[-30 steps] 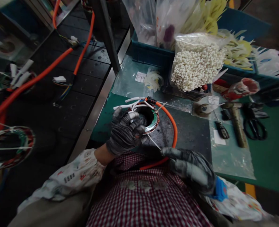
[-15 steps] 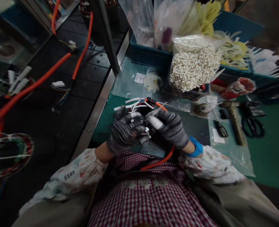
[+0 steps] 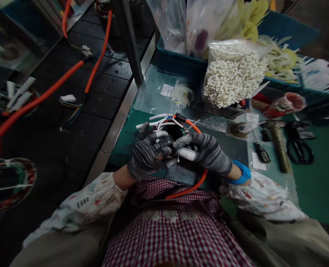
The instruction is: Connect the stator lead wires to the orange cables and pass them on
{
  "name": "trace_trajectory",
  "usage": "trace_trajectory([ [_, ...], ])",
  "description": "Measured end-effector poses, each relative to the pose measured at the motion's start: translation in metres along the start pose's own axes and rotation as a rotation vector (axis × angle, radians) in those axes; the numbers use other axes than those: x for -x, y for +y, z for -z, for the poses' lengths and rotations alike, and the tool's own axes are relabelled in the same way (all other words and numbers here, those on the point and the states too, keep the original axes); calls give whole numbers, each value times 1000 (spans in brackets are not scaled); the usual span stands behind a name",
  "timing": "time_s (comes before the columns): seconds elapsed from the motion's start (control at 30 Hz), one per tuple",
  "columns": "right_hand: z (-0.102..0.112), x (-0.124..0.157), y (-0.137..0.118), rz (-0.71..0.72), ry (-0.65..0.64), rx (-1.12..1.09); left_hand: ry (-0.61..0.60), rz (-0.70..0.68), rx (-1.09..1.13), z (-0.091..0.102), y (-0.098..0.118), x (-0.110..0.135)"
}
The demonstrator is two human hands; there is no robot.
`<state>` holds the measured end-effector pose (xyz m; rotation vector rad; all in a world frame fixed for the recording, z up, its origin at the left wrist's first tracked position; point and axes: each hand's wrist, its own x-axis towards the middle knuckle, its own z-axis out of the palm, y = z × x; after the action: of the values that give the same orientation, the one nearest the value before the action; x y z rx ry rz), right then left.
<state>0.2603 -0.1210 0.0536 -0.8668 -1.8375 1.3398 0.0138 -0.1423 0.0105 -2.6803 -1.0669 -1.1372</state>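
A round motor stator [image 3: 173,130] with a dark bore stands on the bench in front of me. White sleeves [image 3: 157,117] and an orange cable [image 3: 195,127] come off its far rim. My left hand [image 3: 151,151], in a grey striped glove with white-wrapped fingertips, curls round the stator's near left side. My right hand [image 3: 205,152], gloved alike, has its fingers closed at the near right rim, almost touching the left fingertips. What those right fingers pinch is hidden. Just beyond them a thin pale strip [image 3: 194,125] sticks up.
A bag of small white pieces [image 3: 234,76] leans on blue bins [image 3: 181,61] at the back. To the right lie a screwdriver [image 3: 261,152], a hammer [image 3: 280,148] and black scissors [image 3: 300,150]. Left of the metal edge [image 3: 117,126] is a dark conveyor [image 3: 97,100] with wired parts.
My right hand has shifted slightly right and turned, its fingers now together at the near rim rather than over the thin strip. My left hand stays nearly in place. The view has moved a little.
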Motion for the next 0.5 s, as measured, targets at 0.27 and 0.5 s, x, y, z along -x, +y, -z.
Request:
trace_trajectory([
  [0.27,-11,32,21,-12,44,103,9,41,82,-3,3,1],
  [0.5,-22,14,6,143,-127,83,58,81,177,-13,1,8],
])
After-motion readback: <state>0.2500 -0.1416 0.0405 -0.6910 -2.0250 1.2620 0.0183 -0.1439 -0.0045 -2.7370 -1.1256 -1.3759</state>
